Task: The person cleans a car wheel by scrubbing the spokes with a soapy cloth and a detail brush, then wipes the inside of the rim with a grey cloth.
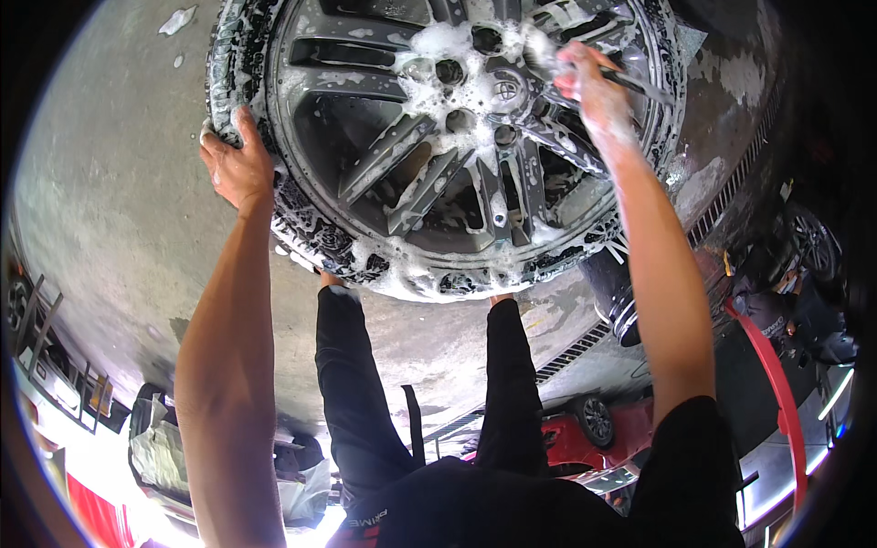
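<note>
A grey multi-spoke alloy wheel (425, 185) lies before me, its black tyre (322, 222) mounted. White foam (449, 41) coats much of the hub, and suds streak the spokes and tread. At the tyre's left side, my left hand (240, 168) grips the tread, thumb on top. My right hand (593, 85) holds a brush (640, 88) by its dark handle, over the right part of the hub. The foamy bristles are blurred against the spokes. Beside them, the centre cap (505, 89) bears an emblem.
Wet concrete floor (123, 198) surrounds the wheel, with a drain grate (736, 181) to the right. A dark object with white stripes (613, 294) stands by the tyre. Beyond are a red car (606, 431), a red beam (774, 377) and a person in dark clothes (764, 312).
</note>
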Demonstrator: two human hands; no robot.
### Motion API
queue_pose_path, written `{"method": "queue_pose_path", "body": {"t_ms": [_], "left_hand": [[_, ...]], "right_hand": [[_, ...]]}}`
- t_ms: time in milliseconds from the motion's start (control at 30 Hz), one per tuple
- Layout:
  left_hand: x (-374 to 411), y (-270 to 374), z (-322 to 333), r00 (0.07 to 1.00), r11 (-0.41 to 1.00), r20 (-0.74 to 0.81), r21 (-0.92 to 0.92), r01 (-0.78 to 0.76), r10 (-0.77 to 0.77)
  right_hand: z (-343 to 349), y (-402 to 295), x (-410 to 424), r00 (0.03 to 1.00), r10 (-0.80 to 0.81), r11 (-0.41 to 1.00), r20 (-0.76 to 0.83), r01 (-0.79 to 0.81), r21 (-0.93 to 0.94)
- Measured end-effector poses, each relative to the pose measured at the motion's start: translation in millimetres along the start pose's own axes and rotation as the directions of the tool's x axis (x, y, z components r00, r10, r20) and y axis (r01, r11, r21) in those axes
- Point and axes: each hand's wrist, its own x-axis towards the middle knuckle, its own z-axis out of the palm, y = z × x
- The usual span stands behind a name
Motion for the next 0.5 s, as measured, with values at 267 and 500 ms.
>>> {"method": "queue_pose_path", "body": {"t_ms": [267, 500], "left_hand": [[5, -10, 5, 1.000, 0.999, 0.000, 0.046, -0.009, 0.009], [5, -9, 4, 1.000, 1.000, -0.016, 0.025, -0.016, 0.017]], "right_hand": [[-12, -10, 24, 0.982, 0.045, 0.995, 0.183, -0.029, -0.091], [-20, -14, 40, 0.959, 0.042, 0.959, 0.280, 0.040, -0.280]]}}
